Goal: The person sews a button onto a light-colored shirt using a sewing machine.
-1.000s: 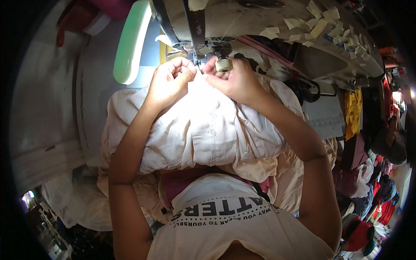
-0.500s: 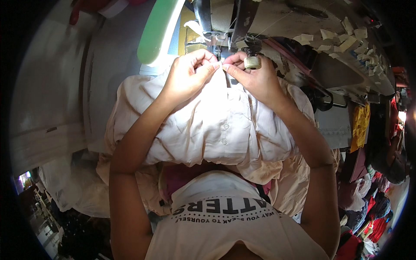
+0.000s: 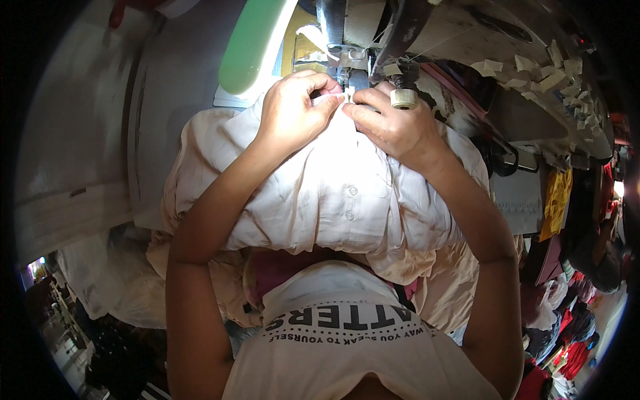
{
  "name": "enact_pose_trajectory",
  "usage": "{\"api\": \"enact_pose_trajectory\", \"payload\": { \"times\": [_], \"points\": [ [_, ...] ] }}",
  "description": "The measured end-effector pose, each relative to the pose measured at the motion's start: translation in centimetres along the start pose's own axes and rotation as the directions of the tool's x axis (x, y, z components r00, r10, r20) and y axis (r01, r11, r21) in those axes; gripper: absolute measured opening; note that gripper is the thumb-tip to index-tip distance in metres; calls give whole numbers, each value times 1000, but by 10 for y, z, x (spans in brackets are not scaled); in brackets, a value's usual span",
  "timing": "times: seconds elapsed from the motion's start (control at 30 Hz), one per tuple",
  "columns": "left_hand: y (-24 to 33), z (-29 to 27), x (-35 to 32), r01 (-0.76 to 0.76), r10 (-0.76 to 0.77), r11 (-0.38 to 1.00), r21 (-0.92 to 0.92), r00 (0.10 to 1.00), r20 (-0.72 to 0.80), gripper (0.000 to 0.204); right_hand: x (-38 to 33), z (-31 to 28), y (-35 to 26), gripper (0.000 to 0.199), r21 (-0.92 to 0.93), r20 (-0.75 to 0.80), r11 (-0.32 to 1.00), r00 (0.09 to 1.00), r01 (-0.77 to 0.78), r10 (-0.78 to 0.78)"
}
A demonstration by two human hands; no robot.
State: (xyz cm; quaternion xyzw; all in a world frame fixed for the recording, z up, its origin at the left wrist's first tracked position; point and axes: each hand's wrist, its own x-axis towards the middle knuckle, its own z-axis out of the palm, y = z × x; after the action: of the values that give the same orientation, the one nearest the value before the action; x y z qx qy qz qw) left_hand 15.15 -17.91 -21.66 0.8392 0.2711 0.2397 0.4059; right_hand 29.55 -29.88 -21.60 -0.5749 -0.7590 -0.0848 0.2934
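A cream buttoned garment (image 3: 287,207) lies bunched across my lap and up to the sewing machine, small buttons running down its middle. At its far edge, my left hand (image 3: 300,113) pinches the cloth between thumb and curled fingers. Close on the other side, my right hand (image 3: 397,127) is closed on the same edge, fingers bent. A small pale bit of cloth stands up between the fingertips. Just beyond them is the machine's presser foot area (image 3: 347,72). A pale round knob (image 3: 403,99) hides part of my right hand's fingers.
A long rounded green-and-white object (image 3: 250,57), brightly lit, is left of the machine. Many pale scraps (image 3: 553,80) cling to the machine body at right. Yellow cloth (image 3: 555,200) hangs farther right. Clear plastic (image 3: 113,287) lies at lower left, and heaped clothes at lower right.
The machine and the garment's far edge sit slightly farther right in the picture. My right fingers have shifted and bent more at the edge; my left hand keeps its pinch.
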Motion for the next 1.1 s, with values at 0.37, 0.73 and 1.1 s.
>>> {"api": "enact_pose_trajectory", "payload": {
  "times": [0.37,0.73,1.1],
  "points": [
    [17,-4,7,173,-176,983,67,984,31,10,-1,3,1,19,45,20,999,1000,-12,11],
    [4,-11,-15,-417,445,788,453,894,49,7,4,-2,-6,16,19,93,995,991,-95,93],
    [-9,-7,6,-334,359,896,293,933,-34,8,0,2,-3,23,108,80,982,986,-156,148]
  ]
}}
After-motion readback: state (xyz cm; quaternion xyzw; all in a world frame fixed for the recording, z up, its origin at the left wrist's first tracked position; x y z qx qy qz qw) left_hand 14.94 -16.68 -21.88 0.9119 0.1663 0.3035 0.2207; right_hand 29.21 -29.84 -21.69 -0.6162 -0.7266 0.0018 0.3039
